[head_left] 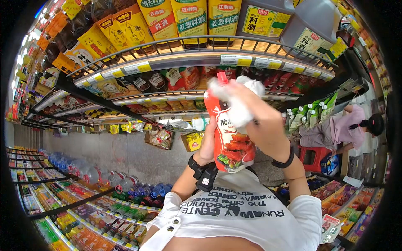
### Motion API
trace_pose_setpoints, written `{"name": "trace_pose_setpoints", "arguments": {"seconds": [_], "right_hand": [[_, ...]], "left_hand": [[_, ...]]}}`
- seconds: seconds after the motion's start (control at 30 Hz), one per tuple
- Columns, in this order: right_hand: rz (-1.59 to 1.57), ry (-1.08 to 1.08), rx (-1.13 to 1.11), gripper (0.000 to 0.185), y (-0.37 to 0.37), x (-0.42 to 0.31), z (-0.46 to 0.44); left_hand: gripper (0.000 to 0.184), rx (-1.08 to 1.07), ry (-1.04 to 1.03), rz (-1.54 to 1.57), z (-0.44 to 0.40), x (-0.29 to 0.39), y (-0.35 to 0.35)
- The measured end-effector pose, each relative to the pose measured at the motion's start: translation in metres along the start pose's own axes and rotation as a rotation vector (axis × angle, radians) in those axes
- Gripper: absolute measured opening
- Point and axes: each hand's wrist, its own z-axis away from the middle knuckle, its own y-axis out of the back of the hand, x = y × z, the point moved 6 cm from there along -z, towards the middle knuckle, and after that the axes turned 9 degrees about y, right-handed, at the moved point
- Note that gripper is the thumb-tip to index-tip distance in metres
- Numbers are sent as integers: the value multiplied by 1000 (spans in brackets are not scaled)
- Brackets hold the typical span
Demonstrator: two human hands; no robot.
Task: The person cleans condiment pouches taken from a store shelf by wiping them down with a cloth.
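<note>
A red and white spouted pouch (pixel 232 146) with a red cap stands upright before my chest, its printed front facing up at the camera. My left hand (pixel 207 140) is wrapped round the pouch's left edge. White crumpled cloth or tissue (pixel 239 109), blurred by motion, lies against the upper right of the pouch, near the cap. My right hand (pixel 264 119) is closed on this white material, its fingers partly smeared and hidden.
Ahead is a wire-fronted shelf (pixel 226 58) with bottles and jugs, and pouches on lower tiers. Two open boxes (pixel 159 139) (pixel 193 141) sit on the floor. A person (pixel 351 125) is beside a red stool (pixel 310 158) at right. Bottles (pixel 121 180) stand lower left.
</note>
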Motion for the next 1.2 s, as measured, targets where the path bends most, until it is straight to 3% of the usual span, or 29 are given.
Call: {"name": "trace_pose_setpoints", "arguments": {"seconds": [0.03, 0.27, 0.47, 0.6, 0.7, 0.77, 0.83, 0.9, 1.0, 1.07, 1.2], "right_hand": [[129, 122, -131, 59, -9, -4, -5], [54, 184, -325, 69, -35, 1, 0], [10, 195, -373, 73, -38, 7, -6], [49, 202, -397, 72, -35, 8, -13], [223, 232, -366, 65, -29, 11, -18], [272, 297, -59, 56, -10, 11, -18], [245, 245, 39, 52, -1, 10, -18], [294, 248, 129, 46, 1, 8, -16], [289, 274, -224, 52, -30, 2, -16], [179, 249, -246, 54, -39, 5, -13], [11, 248, -400, 56, -56, 11, 6]], "left_hand": [[62, 110, -16, -9, 1, 0, 7], [61, 346, -34, -121, 10, 9, 10], [69, 189, -34, -259, 11, 6, 12], [71, 194, -15, -231, 7, 7, 13], [72, 211, -34, -236, 8, 5, 8], [72, 156, -38, -222, 9, 6, 8], [71, 46, -51, -180, 9, 8, 3], [71, 120, -55, -206, 10, 9, 6], [70, 231, -73, -219, 10, 12, 8], [70, 175, -60, -211, 9, 17, 12], [73, 301, -121, -267, 12, 25, 14]]}}
